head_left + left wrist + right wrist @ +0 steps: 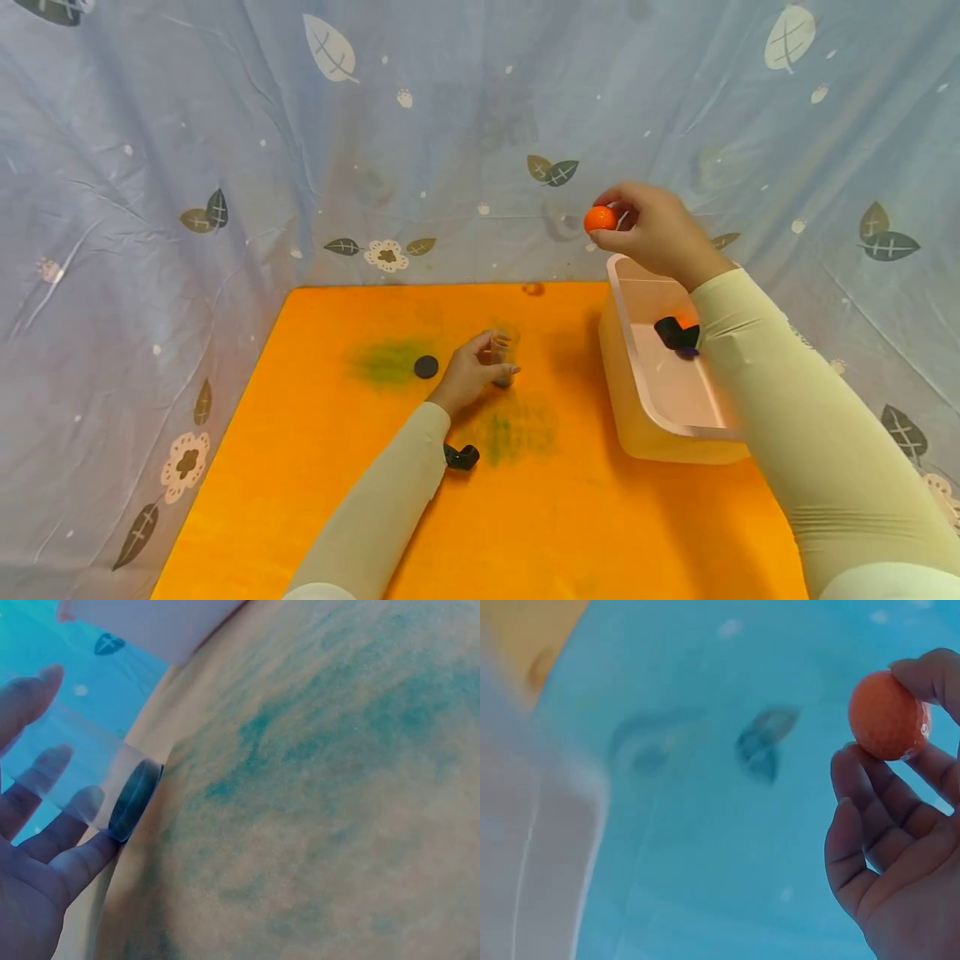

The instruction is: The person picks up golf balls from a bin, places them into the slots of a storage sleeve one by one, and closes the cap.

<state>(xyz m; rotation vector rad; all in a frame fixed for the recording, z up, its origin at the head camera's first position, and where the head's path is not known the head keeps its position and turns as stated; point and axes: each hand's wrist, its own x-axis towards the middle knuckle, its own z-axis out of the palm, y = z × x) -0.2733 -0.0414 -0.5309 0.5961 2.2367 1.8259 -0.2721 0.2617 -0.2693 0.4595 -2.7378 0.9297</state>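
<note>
My left hand (468,373) holds a clear cylindrical container (502,348) with a dark base, standing at the middle of the orange table. In the left wrist view, the thumb and fingers (46,769) lie on either side of its transparent wall, and the dark base (136,799) is near the table surface. Raised above the far end of a pale bin, my right hand (654,229) pinches an orange ball (601,219) between thumb and fingertips. The right wrist view shows the ball (889,715) up close, with a finely textured, shiny surface.
The pale pink bin (637,392) stands on the right, holding a black curved piece (670,332) and other items partly hidden by my right arm. A black disc (426,367) lies left of my hand. Another black curved piece (461,457) sits beside my left forearm.
</note>
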